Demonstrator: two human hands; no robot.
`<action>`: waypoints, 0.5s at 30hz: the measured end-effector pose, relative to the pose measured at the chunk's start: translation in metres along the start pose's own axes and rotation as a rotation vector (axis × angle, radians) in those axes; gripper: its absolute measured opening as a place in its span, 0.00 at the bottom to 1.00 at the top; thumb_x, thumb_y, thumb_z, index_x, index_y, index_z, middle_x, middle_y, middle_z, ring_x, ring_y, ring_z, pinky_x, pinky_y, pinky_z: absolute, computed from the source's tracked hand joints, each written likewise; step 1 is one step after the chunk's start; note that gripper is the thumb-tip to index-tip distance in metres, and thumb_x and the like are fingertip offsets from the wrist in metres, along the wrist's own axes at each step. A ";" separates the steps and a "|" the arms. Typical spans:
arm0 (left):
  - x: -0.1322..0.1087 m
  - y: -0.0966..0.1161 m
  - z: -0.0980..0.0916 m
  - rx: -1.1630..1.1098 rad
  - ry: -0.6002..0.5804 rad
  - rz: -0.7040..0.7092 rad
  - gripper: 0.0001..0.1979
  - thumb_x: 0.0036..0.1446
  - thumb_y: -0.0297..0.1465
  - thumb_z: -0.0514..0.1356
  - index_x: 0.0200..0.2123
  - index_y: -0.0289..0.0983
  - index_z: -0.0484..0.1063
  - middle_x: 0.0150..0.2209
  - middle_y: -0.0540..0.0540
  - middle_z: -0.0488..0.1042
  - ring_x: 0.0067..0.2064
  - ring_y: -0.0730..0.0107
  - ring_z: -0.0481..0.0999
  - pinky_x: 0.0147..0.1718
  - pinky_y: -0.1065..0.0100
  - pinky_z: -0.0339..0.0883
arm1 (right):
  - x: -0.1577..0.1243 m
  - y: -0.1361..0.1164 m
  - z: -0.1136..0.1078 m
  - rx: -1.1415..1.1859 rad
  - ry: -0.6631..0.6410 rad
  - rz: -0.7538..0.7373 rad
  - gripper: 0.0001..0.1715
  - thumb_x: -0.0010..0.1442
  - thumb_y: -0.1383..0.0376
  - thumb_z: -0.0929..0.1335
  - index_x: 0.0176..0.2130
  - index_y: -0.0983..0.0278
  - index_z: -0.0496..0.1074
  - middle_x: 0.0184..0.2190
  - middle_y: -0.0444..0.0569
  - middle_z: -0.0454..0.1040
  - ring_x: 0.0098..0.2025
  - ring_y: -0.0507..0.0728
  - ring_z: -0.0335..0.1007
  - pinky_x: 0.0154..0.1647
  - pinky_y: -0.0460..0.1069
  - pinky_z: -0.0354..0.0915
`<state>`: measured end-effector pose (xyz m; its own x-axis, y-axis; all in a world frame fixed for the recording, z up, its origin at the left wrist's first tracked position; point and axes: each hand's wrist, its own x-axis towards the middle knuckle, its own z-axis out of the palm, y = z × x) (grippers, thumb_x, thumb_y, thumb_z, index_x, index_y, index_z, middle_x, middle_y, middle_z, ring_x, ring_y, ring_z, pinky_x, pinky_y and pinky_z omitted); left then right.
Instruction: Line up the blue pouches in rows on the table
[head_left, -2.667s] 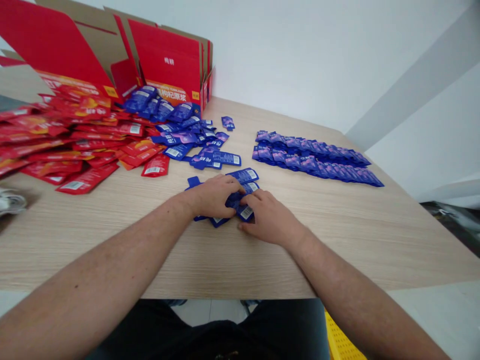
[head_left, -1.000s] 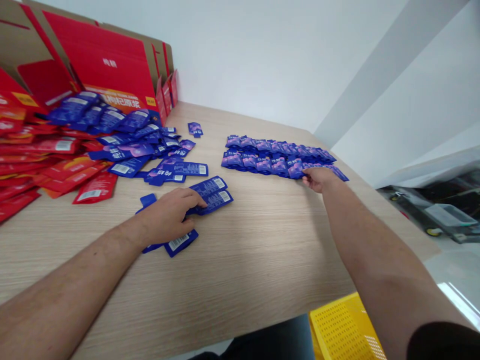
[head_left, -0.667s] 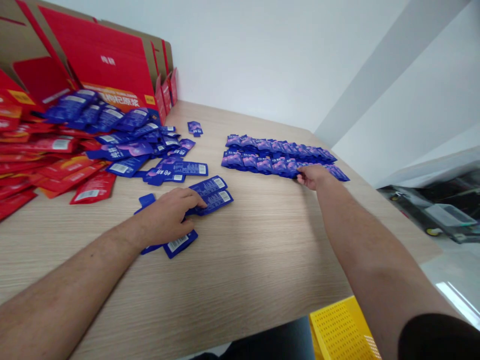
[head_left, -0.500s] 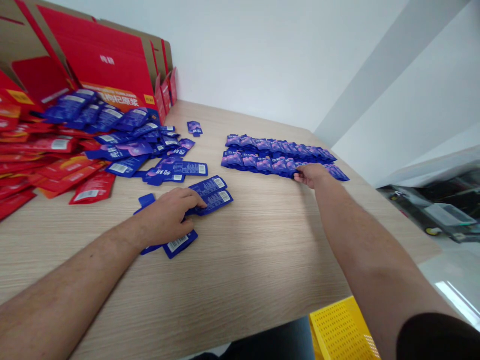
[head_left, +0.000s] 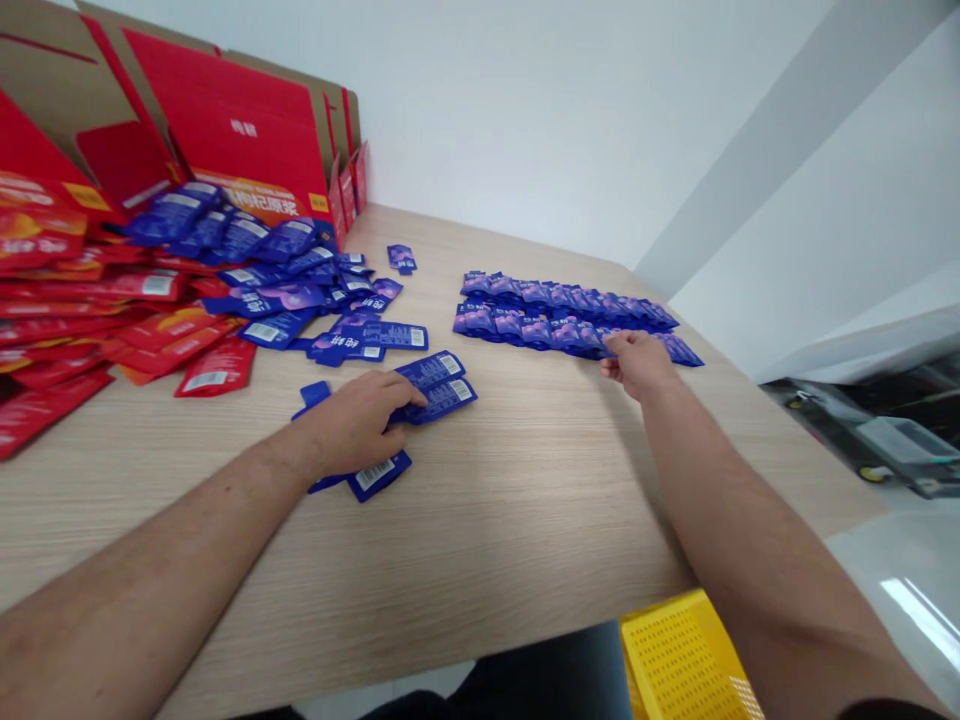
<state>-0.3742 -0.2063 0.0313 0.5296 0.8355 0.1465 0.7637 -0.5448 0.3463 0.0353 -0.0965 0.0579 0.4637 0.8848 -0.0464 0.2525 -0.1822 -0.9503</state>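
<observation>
The left hand (head_left: 352,425) lies wide and flat on glossy blue foil sachets (head_left: 439,388), while the right hand (head_left: 637,365), its grip narrow, meets the long double row of blue sachets (head_left: 540,325) at two o'clock.

There it was: a white wall (head_left: 525,120) rising behind a light wood-grain table (head_left: 525,520), a grey strip (head_left: 795,130) slanting up the right side, and down on the pale floor (head_left: 900,600), a yellow plastic crate (head_left: 686,660) and dark equipment (head_left: 862,425)!

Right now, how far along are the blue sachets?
Done: two tidy rows of blue sachets lie on the wooden table, with the right hand at their end. In hand: the left hand rests on a few loose blue sachets. Remaining: a loose blue pile beside the red sachets.
</observation>
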 end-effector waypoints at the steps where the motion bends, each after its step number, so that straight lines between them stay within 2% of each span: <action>1: 0.000 0.000 0.000 0.012 0.019 -0.017 0.22 0.52 0.27 0.58 0.51 0.40 0.76 0.52 0.42 0.77 0.57 0.56 0.74 0.61 0.56 0.67 | -0.013 0.000 0.003 -0.001 -0.054 -0.011 0.07 0.61 0.70 0.71 0.35 0.62 0.68 0.22 0.38 0.66 0.17 0.48 0.66 0.18 0.43 0.68; 5: 0.003 -0.005 0.001 0.088 0.087 -0.126 0.19 0.60 0.36 0.58 0.53 0.39 0.75 0.54 0.40 0.77 0.58 0.53 0.73 0.61 0.53 0.66 | -0.067 0.001 0.019 -0.082 -0.342 -0.069 0.09 0.59 0.67 0.74 0.38 0.62 0.70 0.25 0.39 0.68 0.18 0.48 0.66 0.18 0.43 0.67; 7: 0.004 -0.009 0.002 0.121 0.082 -0.199 0.22 0.62 0.41 0.58 0.55 0.36 0.75 0.55 0.37 0.77 0.59 0.50 0.73 0.61 0.51 0.66 | -0.090 0.001 0.031 -0.186 -0.480 -0.088 0.09 0.61 0.66 0.73 0.41 0.63 0.71 0.26 0.41 0.69 0.19 0.49 0.67 0.19 0.44 0.69; 9: 0.005 -0.012 0.003 0.148 0.063 -0.255 0.25 0.62 0.46 0.59 0.56 0.36 0.74 0.55 0.37 0.76 0.59 0.48 0.73 0.59 0.51 0.67 | -0.107 0.002 0.045 -0.339 -0.582 -0.182 0.11 0.62 0.66 0.71 0.45 0.64 0.72 0.28 0.43 0.72 0.21 0.51 0.69 0.23 0.47 0.72; 10: 0.005 -0.013 0.003 0.158 0.057 -0.270 0.26 0.61 0.47 0.60 0.56 0.37 0.74 0.55 0.37 0.76 0.58 0.48 0.72 0.59 0.51 0.67 | -0.113 0.002 0.053 -0.433 -0.610 -0.288 0.13 0.62 0.66 0.71 0.47 0.64 0.73 0.32 0.46 0.74 0.24 0.51 0.71 0.28 0.49 0.74; 12: 0.005 -0.014 0.004 0.171 0.050 -0.274 0.25 0.61 0.47 0.61 0.55 0.39 0.75 0.55 0.38 0.76 0.58 0.48 0.73 0.58 0.51 0.67 | -0.123 0.002 0.069 -0.612 -0.625 -0.598 0.18 0.60 0.67 0.73 0.51 0.64 0.75 0.42 0.51 0.76 0.32 0.53 0.75 0.41 0.53 0.75; 14: 0.005 -0.014 0.005 0.169 0.052 -0.259 0.24 0.61 0.47 0.61 0.54 0.39 0.76 0.54 0.38 0.76 0.57 0.48 0.72 0.58 0.51 0.67 | -0.130 0.000 0.085 -0.754 -0.635 -0.905 0.25 0.58 0.67 0.75 0.55 0.63 0.75 0.52 0.55 0.73 0.46 0.58 0.76 0.55 0.55 0.71; 15: 0.004 -0.014 0.005 0.166 0.052 -0.254 0.24 0.61 0.47 0.60 0.53 0.39 0.76 0.54 0.38 0.76 0.57 0.48 0.72 0.58 0.50 0.67 | -0.133 -0.001 0.092 -0.809 -0.647 -1.010 0.27 0.58 0.66 0.75 0.57 0.63 0.74 0.55 0.57 0.72 0.52 0.60 0.74 0.60 0.56 0.68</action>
<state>-0.3802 -0.1956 0.0222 0.2979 0.9465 0.1238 0.9214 -0.3190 0.2221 -0.1046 -0.1742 0.0365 -0.6028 0.7750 0.1897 0.7370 0.6319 -0.2399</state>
